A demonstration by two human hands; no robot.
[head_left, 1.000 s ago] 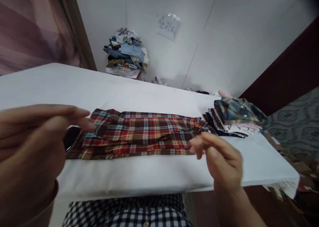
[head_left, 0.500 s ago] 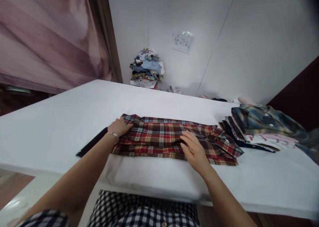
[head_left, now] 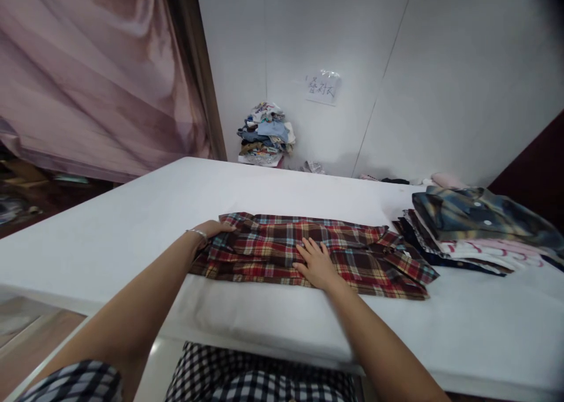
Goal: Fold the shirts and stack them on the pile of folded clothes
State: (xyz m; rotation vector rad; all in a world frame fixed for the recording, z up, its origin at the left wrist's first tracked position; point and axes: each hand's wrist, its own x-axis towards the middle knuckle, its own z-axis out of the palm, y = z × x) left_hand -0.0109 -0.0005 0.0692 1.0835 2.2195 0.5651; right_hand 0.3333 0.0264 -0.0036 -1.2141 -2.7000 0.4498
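Note:
A red, brown and yellow plaid shirt lies folded in a long strip on the white table, its collar end to the right. At the strip's left end is my left hand, with a bracelet at the wrist. Its thumb rests on top of the cloth while the other fingers curl out of sight, closed on the shirt's edge. My right hand lies flat on the middle of the shirt, fingers spread.
Folded garments topped by a blue-green plaid shirt are stacked on the right. Beyond the white table stands a clothes pile by the wall. A pink curtain hangs at left.
My right hand has moved left along the shirt and come down flat on it. The dark flat strip beside my left forearm no longer shows. My left hand has turned at the shirt's end.

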